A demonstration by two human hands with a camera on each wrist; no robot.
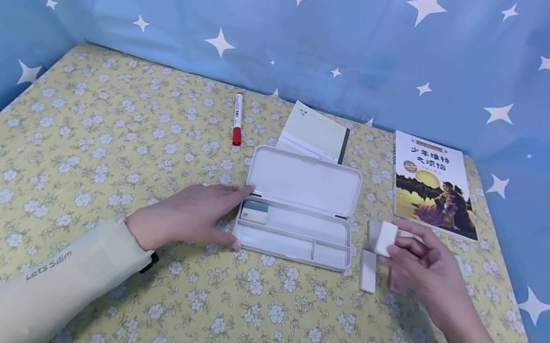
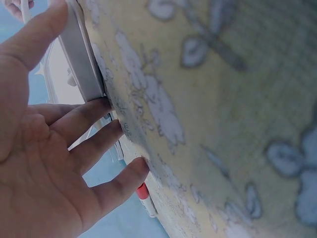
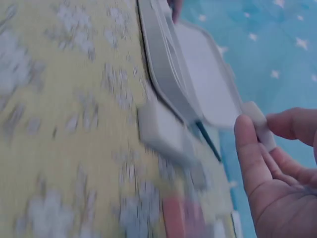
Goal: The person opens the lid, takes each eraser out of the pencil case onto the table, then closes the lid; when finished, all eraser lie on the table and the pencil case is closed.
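Note:
An open white pencil case [image 1: 304, 182] lies mid-table with its lid tipped back. Inside its rear compartment, at the left end, is a small teal-and-cream eraser [image 1: 255, 212]. My left hand [image 1: 190, 212] touches the case's left end, thumb at the front corner and fingers extended toward the hinge. To the right of the case, my right hand [image 1: 431, 274] pinches a white eraser [image 1: 386, 239] above the table, between thumb and fingers. Below it lie another white eraser [image 1: 369, 271] and a pink block [image 1: 397, 279], partly covered by the hand. A greyish block [image 1: 372, 230] shows behind the held eraser.
Behind the case lies a lined notepad [image 1: 316, 133], its front edge hidden by the lid. A red-capped marker [image 1: 237, 119] is left of it. At the back right rests a book [image 1: 435, 185]. Star-patterned blue cloth [image 1: 276, 28] rises behind the flowered tablecloth [image 1: 92, 166].

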